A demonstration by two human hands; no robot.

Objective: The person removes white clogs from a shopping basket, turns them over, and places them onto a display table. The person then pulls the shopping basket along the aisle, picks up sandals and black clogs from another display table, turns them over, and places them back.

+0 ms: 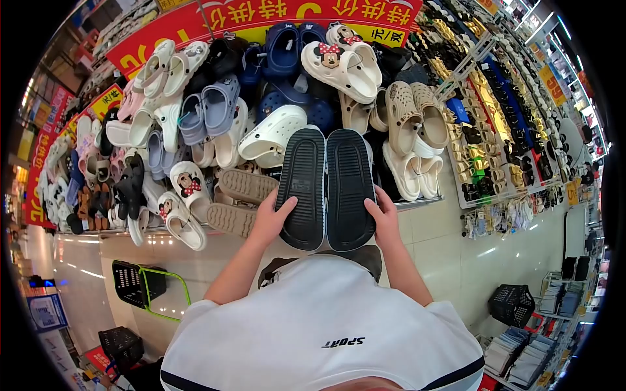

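Observation:
My left hand (268,220) grips one slipper (302,189) by its outer edge, with the thumb pressed on the ribbed black sole. A matching slipper (351,189) is in my right hand (385,218), held the same way. The two stand side by side, soles facing me, so their uppers are hidden. Just left of my left hand lies a pair of tan slippers (236,219), soles showing. A white clog (272,135) rests behind the held pair. White clogs with a cartoon mouse (340,65) sit higher up, and beige clogs (417,117) are at the right.
A display heaped with clogs spreads ahead, below a red and yellow price sign (261,23). Racks of small accessories (505,150) stand at right. Black shopping baskets are on the floor at left (138,284) and right (510,305). Tiled floor (424,238) shows beside me.

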